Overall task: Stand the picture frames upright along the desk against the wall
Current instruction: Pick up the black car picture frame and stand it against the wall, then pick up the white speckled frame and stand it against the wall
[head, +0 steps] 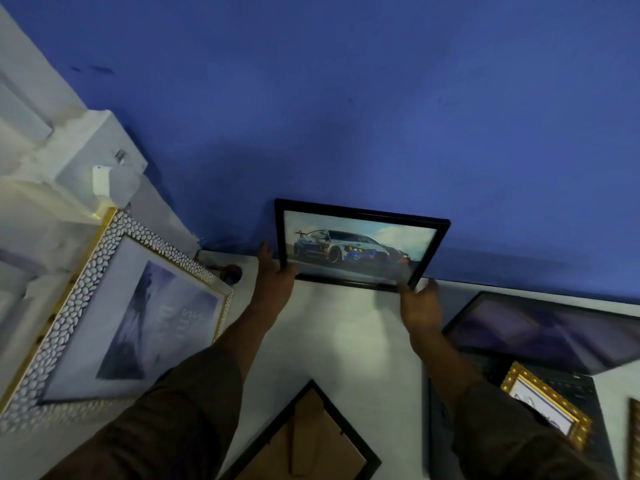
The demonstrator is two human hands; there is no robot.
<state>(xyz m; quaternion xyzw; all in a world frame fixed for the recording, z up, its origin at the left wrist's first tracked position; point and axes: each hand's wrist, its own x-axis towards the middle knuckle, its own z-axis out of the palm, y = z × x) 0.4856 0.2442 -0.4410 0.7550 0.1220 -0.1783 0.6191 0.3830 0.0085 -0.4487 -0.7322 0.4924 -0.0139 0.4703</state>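
A black picture frame with a car photo stands upright on the white desk, its top leaning on the blue wall. My left hand grips its lower left corner. My right hand holds its lower right corner. A large frame with a white pebbled, gold-edged border stands tilted at the left. A black frame lies face down at the near edge. A small gold ornate frame lies at the right.
A dark laptop with its screen open sits at the right against the wall, with the gold frame on its keyboard. A white structure rises at the far left. A round cable hole is in the desk near the wall.
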